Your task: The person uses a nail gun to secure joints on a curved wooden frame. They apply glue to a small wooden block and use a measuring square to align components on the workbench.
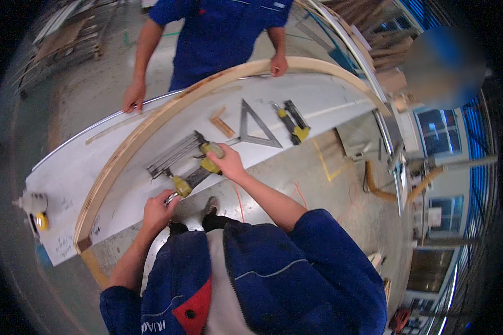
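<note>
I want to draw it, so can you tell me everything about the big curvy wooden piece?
The curved piece looks like pale wood: a long, narrow band bent like a rainbow, with reddish-brown marks along its far stretch and a darker left end. It lies on the white table, bulging away from the camera wearer. A hand of the person opposite seems to rest on it.

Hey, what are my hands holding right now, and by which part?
Your right hand grips a yellow-green and black tool by one yellow-green end. Your left hand is at the silver fitting; whether it grips is unclear.
</note>
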A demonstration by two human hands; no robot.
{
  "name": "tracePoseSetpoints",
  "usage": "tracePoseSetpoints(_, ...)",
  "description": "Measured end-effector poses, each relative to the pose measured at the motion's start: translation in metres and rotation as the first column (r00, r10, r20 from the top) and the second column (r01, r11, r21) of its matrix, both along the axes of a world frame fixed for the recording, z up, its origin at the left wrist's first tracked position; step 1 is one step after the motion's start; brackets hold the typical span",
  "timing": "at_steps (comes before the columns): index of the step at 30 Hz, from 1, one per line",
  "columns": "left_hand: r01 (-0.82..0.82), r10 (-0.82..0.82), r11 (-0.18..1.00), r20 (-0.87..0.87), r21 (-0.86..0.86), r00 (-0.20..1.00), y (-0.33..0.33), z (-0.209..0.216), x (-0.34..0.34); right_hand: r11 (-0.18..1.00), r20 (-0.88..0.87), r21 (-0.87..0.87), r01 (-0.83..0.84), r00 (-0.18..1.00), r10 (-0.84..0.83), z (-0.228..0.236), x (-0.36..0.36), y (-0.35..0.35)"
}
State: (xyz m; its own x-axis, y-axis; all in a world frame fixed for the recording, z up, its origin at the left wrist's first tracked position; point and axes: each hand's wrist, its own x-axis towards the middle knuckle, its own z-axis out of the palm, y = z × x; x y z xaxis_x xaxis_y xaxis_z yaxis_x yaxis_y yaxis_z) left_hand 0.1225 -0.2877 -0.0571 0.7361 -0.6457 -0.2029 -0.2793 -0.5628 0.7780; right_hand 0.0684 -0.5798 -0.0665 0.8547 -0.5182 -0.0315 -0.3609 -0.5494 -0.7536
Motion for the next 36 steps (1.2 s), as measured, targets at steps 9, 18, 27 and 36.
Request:
tracePoseSetpoints(9,-0.103,0.114,0.993,-0.195,0.065,0.974,0.059,0.002,-0.028,0.998,-0.009,-0.027,-0.058,0.998,0.057,-0.017,0.008,-0.024)
tracePoseSetpoints(18,-0.507,0.337,0.853,0.610,0.125,0.717,0.053,0.106,0.037,0.997,-0.043,-0.048,-0.061,0.997,0.059,-0.007,0.001,-0.019)
tracePoseSetpoints(27,-0.390,0.075,0.801,0.570,0.454,0.818,-0.016,0.074,0.147,0.992,-0.112,0.016,-0.125,0.986,0.126,-0.025,-0.004,-0.051)
tracePoseSetpoints(36,-0.378,0.042,0.857,0.684,0.350,0.729,0.008,0.055,0.126,0.995,-0.086,-0.012,-0.100,0.991,0.098,-0.016,-0.007,-0.044)
